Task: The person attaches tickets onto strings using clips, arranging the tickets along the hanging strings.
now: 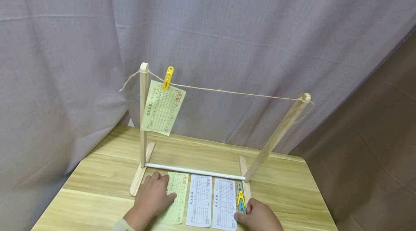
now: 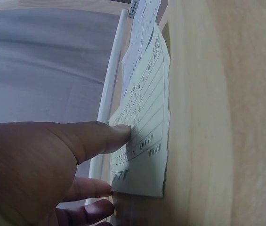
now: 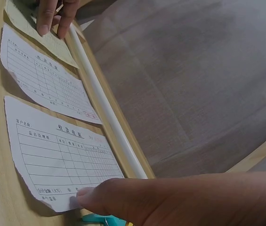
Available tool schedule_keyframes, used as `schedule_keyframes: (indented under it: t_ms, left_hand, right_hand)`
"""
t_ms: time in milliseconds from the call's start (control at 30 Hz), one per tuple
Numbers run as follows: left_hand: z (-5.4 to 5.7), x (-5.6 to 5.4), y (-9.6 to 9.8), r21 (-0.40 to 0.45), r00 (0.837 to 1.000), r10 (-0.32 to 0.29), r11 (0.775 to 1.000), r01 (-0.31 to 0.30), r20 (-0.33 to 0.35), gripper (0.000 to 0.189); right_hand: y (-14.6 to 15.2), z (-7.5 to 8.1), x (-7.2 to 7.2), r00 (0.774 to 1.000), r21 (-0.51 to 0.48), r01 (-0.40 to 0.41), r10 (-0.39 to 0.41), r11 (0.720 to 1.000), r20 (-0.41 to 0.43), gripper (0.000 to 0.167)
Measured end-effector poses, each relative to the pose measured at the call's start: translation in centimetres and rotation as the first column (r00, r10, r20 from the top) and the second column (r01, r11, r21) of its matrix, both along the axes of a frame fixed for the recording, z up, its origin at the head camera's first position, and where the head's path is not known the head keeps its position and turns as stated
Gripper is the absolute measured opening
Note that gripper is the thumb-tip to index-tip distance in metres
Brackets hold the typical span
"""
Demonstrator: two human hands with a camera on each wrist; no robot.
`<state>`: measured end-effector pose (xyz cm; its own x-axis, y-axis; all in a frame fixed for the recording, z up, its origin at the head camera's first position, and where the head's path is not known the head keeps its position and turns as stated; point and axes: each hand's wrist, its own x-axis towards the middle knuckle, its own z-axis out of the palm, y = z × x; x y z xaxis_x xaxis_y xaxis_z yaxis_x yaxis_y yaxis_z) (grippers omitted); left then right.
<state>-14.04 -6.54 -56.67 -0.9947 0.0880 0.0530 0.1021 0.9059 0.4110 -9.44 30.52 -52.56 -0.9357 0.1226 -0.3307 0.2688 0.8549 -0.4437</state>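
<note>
My left hand (image 1: 152, 195) lies over the left part of a pale green receipt slip (image 1: 177, 198) on the table. In the left wrist view its thumb (image 2: 118, 135) touches the slip, fingers spread apart. Beside it lie two white receipt slips, one in the middle (image 1: 199, 200) and one on the right (image 1: 224, 202). My right hand (image 1: 260, 216) is at the right slip's lower corner, its thumb (image 3: 88, 197) over that edge. Between thumb and forefinger shows a blue clothespin (image 1: 242, 207); yellow (image 1: 240, 197) and grey (image 1: 239, 187) clothespins lie above it.
A wooden frame with a left post (image 1: 143, 115), a right post (image 1: 276, 138) and a white crossbar (image 1: 195, 170) stands behind the slips. From its string (image 1: 221, 90) hangs a green receipt slip (image 1: 162, 110) in a yellow clothespin (image 1: 167, 78). Grey curtains (image 1: 227, 25) surround the table.
</note>
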Motion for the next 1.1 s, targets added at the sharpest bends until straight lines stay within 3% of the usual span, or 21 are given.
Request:
schedule_keyframes:
  t_ms: [500, 733, 1100]
  left_hand:
    - [0.14, 0.25, 0.4, 0.059, 0.999, -0.037, 0.998, 0.036, 0.013, 0.063]
    - [-0.13, 0.25, 0.43, 0.084, 0.999, -0.031, 0.996, 0.032, -0.022, 0.053]
    - [-0.28, 0.33, 0.29, 0.216, 0.998, -0.055, 0.975, 0.048, 0.028, 0.061]
  right_hand:
    - [0.28, -0.35, 0.05, 1.0, 0.057, 0.001, 0.0, 0.998, -0.011, 0.052]
    - [0.32, -0.38, 0.05, 1.0, 0.067, -0.003, 0.004, 0.998, -0.004, 0.052]
    - [0.27, -0.4, 0.16, 0.999, 0.07, -0.023, 0.025, 0.997, -0.031, 0.048]
